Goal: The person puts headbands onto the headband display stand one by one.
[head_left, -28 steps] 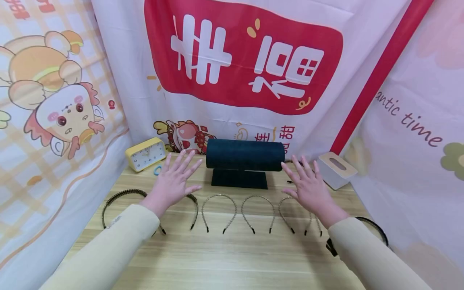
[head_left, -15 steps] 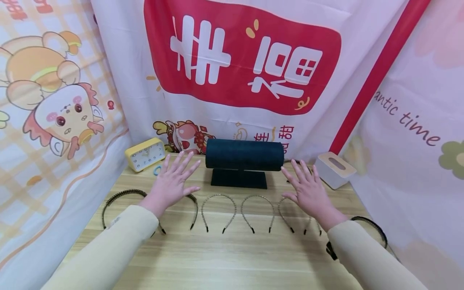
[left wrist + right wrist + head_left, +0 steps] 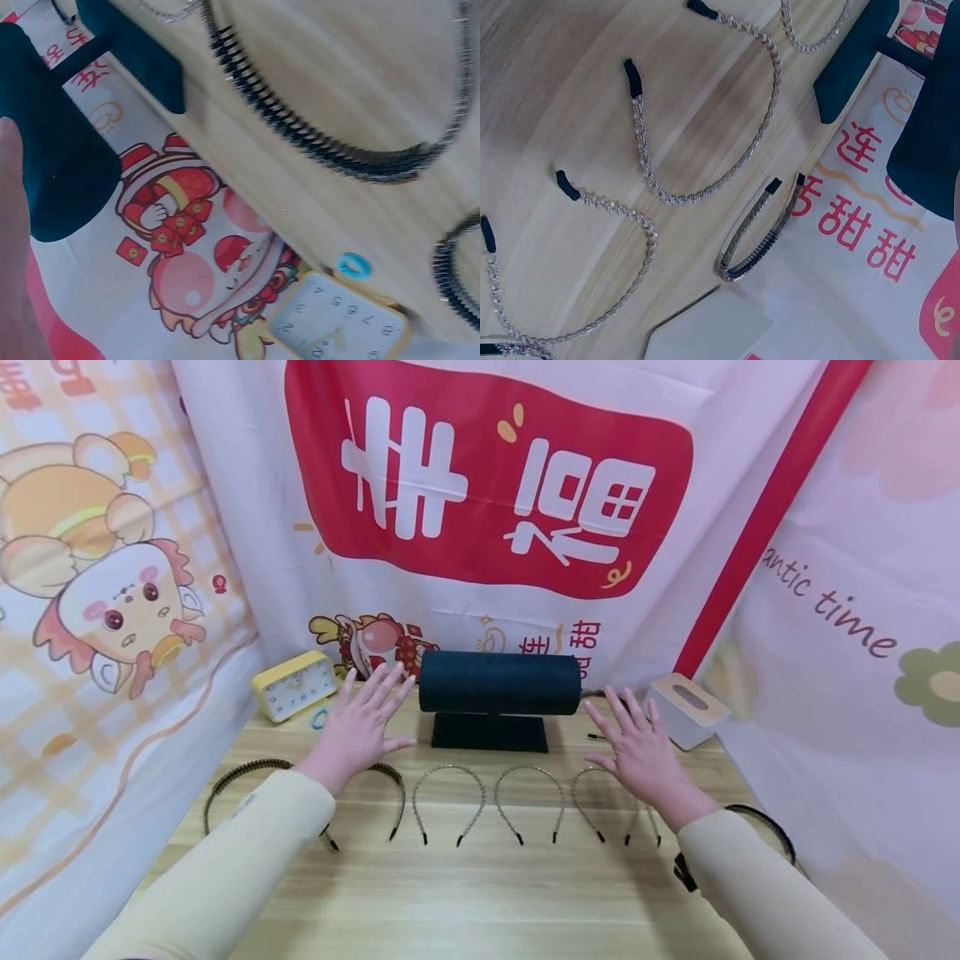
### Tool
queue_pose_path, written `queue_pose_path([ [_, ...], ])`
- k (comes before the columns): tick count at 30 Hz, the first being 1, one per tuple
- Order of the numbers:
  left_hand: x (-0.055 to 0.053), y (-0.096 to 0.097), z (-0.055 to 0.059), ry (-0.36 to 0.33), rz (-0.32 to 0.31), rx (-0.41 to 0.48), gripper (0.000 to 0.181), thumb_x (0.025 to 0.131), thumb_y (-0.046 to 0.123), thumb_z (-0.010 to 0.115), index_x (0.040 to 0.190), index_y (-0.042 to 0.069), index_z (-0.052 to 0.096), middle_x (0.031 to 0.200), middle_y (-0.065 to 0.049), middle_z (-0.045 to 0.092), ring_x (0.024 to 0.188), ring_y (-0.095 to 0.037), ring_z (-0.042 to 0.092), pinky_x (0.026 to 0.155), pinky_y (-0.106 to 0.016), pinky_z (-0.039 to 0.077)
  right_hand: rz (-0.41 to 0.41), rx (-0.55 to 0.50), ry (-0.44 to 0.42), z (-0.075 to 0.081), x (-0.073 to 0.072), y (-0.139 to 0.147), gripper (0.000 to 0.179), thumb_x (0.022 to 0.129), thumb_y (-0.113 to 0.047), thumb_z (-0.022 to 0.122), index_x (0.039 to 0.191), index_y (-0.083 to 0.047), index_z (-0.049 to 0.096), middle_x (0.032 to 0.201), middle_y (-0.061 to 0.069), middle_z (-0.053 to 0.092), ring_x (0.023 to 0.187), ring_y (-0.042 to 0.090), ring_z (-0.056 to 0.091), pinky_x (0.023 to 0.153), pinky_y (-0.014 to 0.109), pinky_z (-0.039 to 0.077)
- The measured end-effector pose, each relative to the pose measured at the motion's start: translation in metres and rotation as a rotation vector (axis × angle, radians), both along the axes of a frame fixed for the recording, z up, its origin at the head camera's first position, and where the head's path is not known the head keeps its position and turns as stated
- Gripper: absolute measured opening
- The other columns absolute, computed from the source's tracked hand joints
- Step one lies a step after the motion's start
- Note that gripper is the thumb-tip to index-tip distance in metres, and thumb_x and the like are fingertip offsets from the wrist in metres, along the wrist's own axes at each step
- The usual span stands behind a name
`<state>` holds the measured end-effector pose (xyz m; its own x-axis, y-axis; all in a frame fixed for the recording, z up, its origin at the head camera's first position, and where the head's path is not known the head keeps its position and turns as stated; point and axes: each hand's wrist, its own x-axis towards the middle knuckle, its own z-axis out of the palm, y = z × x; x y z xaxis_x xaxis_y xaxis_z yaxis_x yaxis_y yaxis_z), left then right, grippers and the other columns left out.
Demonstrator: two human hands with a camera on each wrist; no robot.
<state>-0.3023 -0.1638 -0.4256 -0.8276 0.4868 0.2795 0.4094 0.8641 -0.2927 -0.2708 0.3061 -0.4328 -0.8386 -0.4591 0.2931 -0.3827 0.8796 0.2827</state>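
My left hand [image 3: 356,727] hovers over the table with its fingers spread, holding nothing. Beneath it lies a dark headband [image 3: 399,793], partly hidden in the head view by the hand and sleeve; its ridged band [image 3: 315,150] shows in the left wrist view. The right hand [image 3: 637,747], likewise spread and holding nothing, is above a thin beaded headband [image 3: 579,800]. Two more beaded headbands [image 3: 450,767] lie between the hands. A dark cylindrical display stand [image 3: 498,683] rises behind them, its roll at about fingertip height in this view.
Another dark headband [image 3: 225,781] lies far left, and one [image 3: 780,835] far right, partly behind the sleeve. A yellow clock [image 3: 296,687] and blue ring [image 3: 319,718] stand back left. A tissue box [image 3: 688,710] is back right, near a small headband [image 3: 739,271]. Printed cloth walls enclose the table.
The head view has shifted slightly, so the table things appear a little further left. Both hands stay spread in nearly the same place; nothing has been picked up.
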Motion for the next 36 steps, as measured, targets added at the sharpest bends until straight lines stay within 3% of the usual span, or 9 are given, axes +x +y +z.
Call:
queue_pose_path([
  [6, -0.026, 0.016, 0.013, -0.029, 0.011, 0.021, 0.103, 0.086, 0.080, 0.040, 0.160, 0.017, 0.007, 0.164, -0.005, -0.011, 0.148, -0.027, -0.013, 0.111, -0.055, -0.018, -0.035, -0.036, -0.031, 0.003, -0.009, 0.004, 0.084, 0.093, -0.059, 0.058, 0.159, -0.023, 0.021, 0.164, 0.015, 0.004, 0.148, 0.035, -0.007, 0.113, 0.055, -0.012],
  [12, -0.053, 0.038, 0.020, -0.090, 0.009, 0.093, 0.109, 0.082, 0.076, 0.056, 0.160, 0.016, 0.008, 0.165, -0.008, 0.001, 0.150, -0.030, 0.000, 0.109, -0.052, -0.022, -0.097, -0.110, -0.043, -0.005, -0.025, 0.013, 0.082, 0.096, -0.057, 0.054, 0.160, -0.022, 0.017, 0.163, 0.018, 0.009, 0.147, 0.042, 0.006, 0.113, 0.063, 0.001],
  [16, -0.065, 0.053, 0.027, -0.161, 0.031, 0.128, 0.113, 0.080, 0.075, 0.060, 0.160, 0.016, 0.006, 0.165, -0.009, 0.003, 0.150, -0.030, 0.000, 0.110, -0.053, -0.020, -0.138, -0.122, -0.082, -0.018, -0.041, 0.022, 0.079, 0.098, -0.058, 0.048, 0.160, -0.021, 0.016, 0.163, 0.017, 0.005, 0.148, 0.040, 0.001, 0.113, 0.064, 0.003],
  [21, -0.072, 0.069, 0.029, -0.242, 0.074, 0.141, 0.116, 0.077, 0.076, 0.061, 0.160, 0.016, 0.008, 0.162, -0.018, 0.013, 0.147, -0.037, 0.013, 0.115, -0.060, 0.000, -0.185, -0.181, -0.161, -0.033, -0.058, 0.033, 0.077, 0.099, -0.056, 0.048, 0.160, -0.018, 0.018, 0.163, 0.019, 0.003, 0.148, 0.039, -0.004, 0.113, 0.065, 0.001],
  [27, -0.072, 0.072, 0.026, -0.281, 0.116, 0.149, 0.120, 0.075, 0.065, 0.075, 0.160, 0.011, 0.009, 0.157, -0.025, 0.021, 0.138, -0.039, 0.033, 0.109, -0.060, 0.026, -0.214, -0.279, -0.252, -0.043, -0.074, 0.027, 0.074, 0.100, -0.046, 0.054, 0.158, -0.014, 0.023, 0.161, 0.025, 0.010, 0.145, 0.046, 0.006, 0.111, 0.068, 0.005],
  [32, -0.073, 0.074, 0.027, -0.275, 0.114, 0.143, 0.120, 0.075, 0.057, 0.080, 0.159, 0.009, 0.009, 0.156, -0.026, 0.021, 0.134, -0.038, 0.038, 0.109, -0.059, 0.027, -0.247, -0.331, -0.325, -0.051, -0.082, 0.020, 0.061, 0.102, -0.035, 0.053, 0.153, -0.006, 0.035, 0.151, 0.032, 0.029, 0.138, 0.051, 0.022, 0.108, 0.068, 0.017],
  [36, -0.074, 0.078, 0.023, -0.289, 0.125, 0.144, 0.120, 0.075, 0.058, 0.079, 0.159, 0.010, 0.008, 0.156, -0.025, 0.020, 0.132, -0.037, 0.041, 0.111, -0.058, 0.024, -0.270, -0.367, -0.356, -0.067, -0.086, 0.024, 0.046, 0.102, -0.023, 0.054, 0.141, 0.001, 0.050, 0.132, 0.033, 0.048, 0.124, 0.052, 0.039, 0.102, 0.065, 0.030],
])
